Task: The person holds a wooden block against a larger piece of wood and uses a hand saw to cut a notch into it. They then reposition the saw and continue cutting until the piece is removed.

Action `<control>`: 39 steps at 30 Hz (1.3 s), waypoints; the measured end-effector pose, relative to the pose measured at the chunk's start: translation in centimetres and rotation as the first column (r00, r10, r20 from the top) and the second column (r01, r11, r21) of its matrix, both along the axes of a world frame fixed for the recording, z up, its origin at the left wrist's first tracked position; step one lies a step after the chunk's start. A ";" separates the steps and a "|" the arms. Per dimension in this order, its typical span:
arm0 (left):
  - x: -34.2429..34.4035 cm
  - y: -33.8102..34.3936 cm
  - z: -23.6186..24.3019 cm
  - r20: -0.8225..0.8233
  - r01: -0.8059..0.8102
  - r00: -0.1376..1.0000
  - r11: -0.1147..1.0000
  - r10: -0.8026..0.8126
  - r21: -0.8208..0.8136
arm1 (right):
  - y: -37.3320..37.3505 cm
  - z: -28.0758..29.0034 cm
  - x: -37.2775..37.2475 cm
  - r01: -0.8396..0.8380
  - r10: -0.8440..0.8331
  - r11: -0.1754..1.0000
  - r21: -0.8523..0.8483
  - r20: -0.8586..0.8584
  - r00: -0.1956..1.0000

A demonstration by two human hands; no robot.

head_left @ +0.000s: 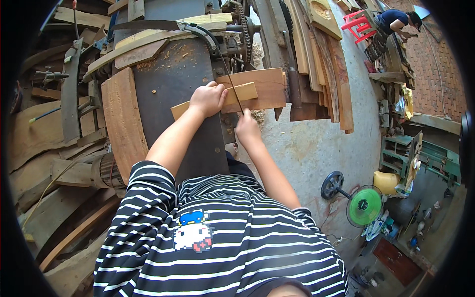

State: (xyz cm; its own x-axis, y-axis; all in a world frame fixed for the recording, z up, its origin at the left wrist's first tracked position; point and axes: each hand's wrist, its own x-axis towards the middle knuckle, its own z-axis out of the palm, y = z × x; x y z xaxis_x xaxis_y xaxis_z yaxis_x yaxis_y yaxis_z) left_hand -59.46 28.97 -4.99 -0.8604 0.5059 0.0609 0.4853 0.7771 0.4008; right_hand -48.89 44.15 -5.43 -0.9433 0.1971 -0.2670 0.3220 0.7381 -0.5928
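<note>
My left hand (209, 99) is closed over a narrow wooden strip (248, 92), pressing it down. The strip lies slantwise, from the dark metal bench top (170, 81) onto a wider brown board (272, 89) that juts past the bench's right edge. My right hand (248, 129) is just below the board, its fingers closed round the near end of a thin dark blade (231, 75). That blade looks like a saw seen edge-on; it crosses the strip just right of my left hand. Its far end runs up beside a curved-handled pruning saw (190, 27); whether they join, I cannot tell.
Sawdust and wood offcuts (141, 55) lie on the far bench top, near a chain drive (245, 34). Long planks (321, 64) are stacked at right. A green fan (363, 205) stands on the concrete floor. Another person (396, 22) sits far right.
</note>
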 end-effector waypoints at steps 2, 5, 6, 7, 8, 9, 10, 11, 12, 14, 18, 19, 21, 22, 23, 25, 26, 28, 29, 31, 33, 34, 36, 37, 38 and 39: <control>-0.1 0.3 0.0 0.009 -0.002 1.000 1.000 0.002 -0.017 | -0.3 1.2 -1.4 -0.002 0.001 1.000 0.008 0.069 0.998; 0.1 0.1 0.1 0.005 -0.011 1.000 0.999 0.012 -0.045 | 0.2 1.0 1.0 -0.026 0.021 0.998 0.057 0.095 0.995; 0.1 -0.1 0.1 0.005 -0.012 1.000 0.999 0.013 -0.047 | 0.7 1.2 3.1 -0.022 0.015 0.999 0.045 0.156 0.988; 0.1 0.0 0.1 0.002 -0.010 1.000 0.999 0.010 -0.038 | 1.6 0.0 5.8 0.013 -0.017 0.999 0.030 0.127 0.992; 0.3 -0.2 0.0 0.000 -0.018 1.000 0.999 0.018 -0.034 | 2.0 0.3 7.9 0.013 -0.016 1.000 0.019 0.153 0.988; 0.4 -0.2 0.4 0.018 -0.034 0.999 0.999 0.034 -0.036 | 2.2 1.6 9.5 0.016 -0.026 0.999 0.044 0.249 0.968; 0.4 -0.2 0.2 0.018 -0.036 0.999 0.999 0.036 -0.039 | 2.3 2.6 9.9 0.014 -0.024 0.999 0.041 0.249 0.968; 0.2 -0.3 0.0 0.011 -0.029 1.000 0.998 0.029 -0.049 | 2.2 3.4 10.2 0.008 -0.020 0.999 0.049 0.266 0.964; 0.3 -0.5 -0.1 0.007 -0.015 1.000 0.998 0.015 -0.058 | 1.9 4.1 10.6 0.008 -0.024 0.998 0.058 0.285 0.958; 0.4 -0.5 0.0 0.010 -0.012 1.000 0.999 0.012 -0.047 | 1.3 3.7 8.1 0.009 -0.012 1.000 0.020 0.186 0.982; 0.1 0.3 0.2 0.014 -0.029 0.999 0.998 0.030 -0.048 | 0.1 2.3 0.5 -0.001 -0.010 0.998 0.060 0.190 0.982; 0.1 0.4 0.2 0.014 -0.023 1.000 0.998 0.024 -0.050 | -0.2 2.2 -0.4 -0.002 -0.009 0.998 0.068 0.160 0.987; 0.0 0.4 0.1 0.016 -0.019 1.000 0.999 0.019 -0.045 | -0.4 2.7 -0.3 -0.011 0.001 0.997 0.077 0.136 0.991; 0.1 0.1 0.1 0.016 -0.022 1.000 0.999 0.023 -0.049 | -0.1 2.7 1.0 -0.020 0.009 0.997 0.069 0.159 0.987; 0.2 -0.1 0.0 0.010 -0.034 0.999 0.998 0.034 -0.051 | 0.5 2.6 2.8 -0.028 0.016 0.998 0.063 0.182 0.983; 0.3 -0.3 0.1 0.003 -0.038 0.999 0.998 0.038 -0.048 | 2.2 2.2 7.5 -0.012 0.011 1.000 0.006 0.195 0.981; 0.4 -0.5 0.0 0.008 -0.040 0.999 0.999 0.041 -0.032 | 2.6 3.1 9.5 0.004 -0.004 1.000 0.004 0.229 0.974; 0.4 -0.4 0.2 0.015 -0.037 0.999 0.999 0.037 -0.016 | 2.8 5.1 10.4 0.025 -0.025 1.000 0.001 0.263 0.964; 0.3 -0.3 0.4 0.020 -0.034 0.999 0.999 0.035 -0.027 | 2.7 6.0 10.2 0.025 -0.023 1.000 -0.007 0.274 0.962; 0.4 -0.3 0.6 0.022 -0.035 0.999 0.999 0.036 -0.026 | 2.0 6.4 8.4 0.015 -0.015 1.000 0.001 0.261 0.965; 0.4 -0.1 0.6 0.031 -0.040 0.999 0.999 0.041 -0.035 | 1.2 4.8 4.7 -0.023 0.016 0.999 0.035 0.194 0.981; 0.3 0.2 0.6 0.027 -0.040 0.999 0.999 0.040 -0.033 | 0.7 4.7 2.5 -0.032 0.025 0.999 0.044 0.151 0.988; 0.2 0.4 0.6 0.023 -0.030 0.999 0.999 0.031 -0.038 | 0.4 5.3 -0.1 -0.017 0.003 0.997 0.076 0.182 0.983; 0.2 0.4 0.6 0.022 -0.031 0.999 0.999 0.032 -0.041 | 0.4 5.9 -0.6 -0.045 0.026 0.995 0.087 0.214 0.977; 0.2 0.6 0.6 0.025 -0.033 0.999 0.998 0.034 -0.054 | 0.5 6.3 -0.7 -0.071 0.045 0.993 0.098 0.246 0.968; 0.2 0.4 0.5 0.029 -0.040 0.999 0.997 0.042 -0.065 | 0.8 6.4 0.4 -0.079 0.054 0.992 0.093 0.247 0.968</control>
